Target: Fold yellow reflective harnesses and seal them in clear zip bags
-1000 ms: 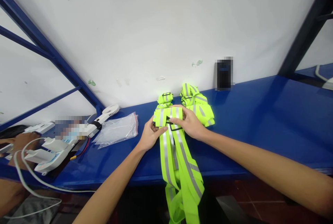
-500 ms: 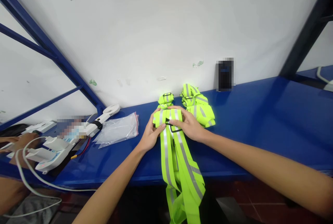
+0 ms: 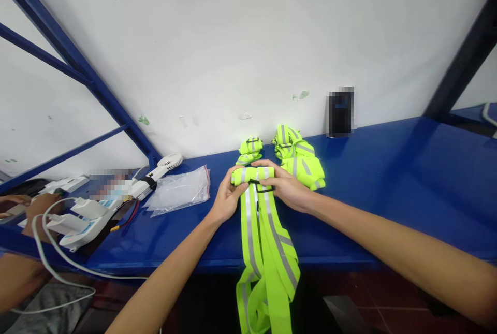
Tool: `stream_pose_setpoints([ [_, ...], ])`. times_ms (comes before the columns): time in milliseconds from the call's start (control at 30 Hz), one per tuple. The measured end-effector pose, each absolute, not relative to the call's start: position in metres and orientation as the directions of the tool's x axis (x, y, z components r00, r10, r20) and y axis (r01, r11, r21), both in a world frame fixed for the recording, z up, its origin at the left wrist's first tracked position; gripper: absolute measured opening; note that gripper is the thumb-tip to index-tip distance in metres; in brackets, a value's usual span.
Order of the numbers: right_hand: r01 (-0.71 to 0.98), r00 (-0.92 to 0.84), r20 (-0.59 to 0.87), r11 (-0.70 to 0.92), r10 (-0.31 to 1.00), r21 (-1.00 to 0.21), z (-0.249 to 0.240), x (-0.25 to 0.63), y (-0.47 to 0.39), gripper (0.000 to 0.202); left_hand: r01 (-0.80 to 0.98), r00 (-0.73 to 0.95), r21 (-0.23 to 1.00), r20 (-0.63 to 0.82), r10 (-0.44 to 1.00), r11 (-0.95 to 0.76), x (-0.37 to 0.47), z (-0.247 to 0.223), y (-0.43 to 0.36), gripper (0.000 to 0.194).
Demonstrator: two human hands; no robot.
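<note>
Between my two hands is a neon yellow-green strap bundle (image 3: 252,174) with silver reflective stripes and black buckles. Its top end is rolled up, and the long straps hang over the table's front edge. My left hand (image 3: 229,197) grips the roll's left end, thumb on the near side. My right hand (image 3: 285,186) holds the right end, its thumb by a black buckle (image 3: 265,188). Behind the roll lies a small rolled strap (image 3: 251,146). More rolled straps (image 3: 303,165) are heaped just beyond my right hand.
Clear plastic bags (image 3: 180,189) lie on the blue table (image 3: 380,194), left of my hands. Further left are a white fan (image 3: 170,162), a power strip (image 3: 87,225) with cables and another person's hand (image 3: 44,209). A blurred dark object (image 3: 340,114) leans against the wall.
The rolled end has turned slightly in my hands, and the hanging straps have swung to the left. The whole view has shifted a little.
</note>
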State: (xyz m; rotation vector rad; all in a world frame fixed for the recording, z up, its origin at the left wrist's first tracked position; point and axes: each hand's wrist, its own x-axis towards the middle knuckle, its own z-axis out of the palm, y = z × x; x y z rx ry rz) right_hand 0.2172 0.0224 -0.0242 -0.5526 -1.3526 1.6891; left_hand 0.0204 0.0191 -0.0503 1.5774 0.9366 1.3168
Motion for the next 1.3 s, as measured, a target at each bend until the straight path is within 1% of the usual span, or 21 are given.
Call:
stream_pose_setpoints([
  [67, -0.356, -0.538, 0.120, -0.096, 0.835, -0.930, -0.023, 0.217, 0.021, 0.055, 0.030, 0.154, 0.933, 0.349, 0.924, -0.357, 0.021, -0.050, 0.018, 0.045],
  [133, -0.331, -0.558, 0.063, -0.152, 0.828, -0.931, -0.022, 0.218, 0.020, 0.056, 0.031, 0.138, 0.926, 0.369, 0.919, -0.376, 0.021, -0.049, 0.017, 0.045],
  [233, -0.289, -0.599, 0.012, -0.202, 0.801, -0.936, -0.020, 0.218, 0.018, 0.046, 0.032, 0.104, 0.910, 0.409, 0.907, -0.414, 0.022, -0.047, 0.016, 0.044],
  [333, -0.309, -0.634, -0.005, -0.259, 0.773, -0.915, -0.016, 0.219, 0.018, 0.035, 0.048, 0.087, 0.903, 0.421, 0.903, -0.426, 0.022, -0.047, 0.015, 0.040],
  [467, -0.326, -0.646, -0.026, -0.307, 0.763, -0.894, -0.014, 0.218, 0.018, 0.036, 0.076, 0.077, 0.897, 0.429, 0.900, -0.435, 0.020, -0.049, 0.017, 0.035],
  [533, -0.344, -0.620, -0.045, -0.323, 0.783, -0.882, -0.015, 0.216, 0.019, 0.046, 0.085, 0.064, 0.896, 0.431, 0.900, -0.436, 0.019, -0.049, 0.019, 0.030],
  [600, -0.375, -0.575, -0.081, -0.350, 0.814, -0.858, -0.015, 0.214, 0.019, 0.063, 0.084, 0.059, 0.900, 0.425, 0.903, -0.428, 0.018, -0.049, 0.019, 0.021],
  [667, -0.393, -0.529, -0.116, -0.364, 0.841, -0.845, -0.016, 0.213, 0.021, 0.074, 0.022, 0.074, 0.918, 0.392, 0.917, -0.395, 0.018, -0.046, 0.018, 0.017],
  [700, -0.400, -0.508, -0.120, -0.357, 0.853, -0.844, -0.017, 0.213, 0.021, 0.077, -0.037, 0.095, 0.930, 0.367, 0.925, -0.365, 0.019, -0.045, 0.016, 0.020],
  [767, -0.420, -0.460, -0.090, -0.306, 0.883, -0.855, -0.019, 0.212, 0.023, 0.081, -0.170, 0.153, 0.938, 0.329, 0.932, -0.303, 0.023, -0.041, 0.012, 0.035],
  [833, -0.431, -0.406, -0.030, -0.220, 0.914, -0.875, -0.021, 0.212, 0.025, 0.081, -0.258, 0.192, 0.932, 0.309, 0.932, -0.256, 0.026, -0.038, 0.009, 0.053],
  [900, -0.415, -0.369, 0.029, -0.137, 0.929, -0.899, -0.024, 0.212, 0.027, 0.077, -0.282, 0.188, 0.934, 0.279, 0.942, -0.220, 0.029, -0.038, 0.009, 0.067],
  [933, -0.404, -0.361, 0.056, -0.102, 0.931, -0.909, -0.026, 0.212, 0.028, 0.073, -0.279, 0.179, 0.940, 0.249, 0.952, -0.193, 0.030, -0.039, 0.009, 0.069],
  [1000, -0.392, -0.340, 0.112, -0.032, 0.934, -0.920, -0.029, 0.212, 0.029, 0.066, -0.259, 0.198, 0.960, 0.160, 0.967, -0.106, 0.030, -0.043, 0.012, 0.065],
  [1100, -0.366, -0.293, 0.208, 0.091, 0.933, -0.926, -0.033, 0.213, 0.031, 0.058, -0.213, 0.285, 0.977, 0.037, 0.958, 0.026, 0.030, -0.049, 0.015, 0.051],
  [1167, -0.326, -0.273, 0.269, 0.174, 0.924, -0.929, -0.034, 0.214, 0.032, 0.056, -0.215, 0.301, 0.976, 0.028, 0.953, 0.039, 0.030, -0.049, 0.015, 0.050],
  [1300, -0.254, -0.283, 0.342, 0.274, 0.896, -0.928, -0.030, 0.215, 0.032, 0.049, -0.285, 0.270, 0.959, 0.083, 0.959, -0.002, 0.033, -0.042, 0.011, 0.066],
])
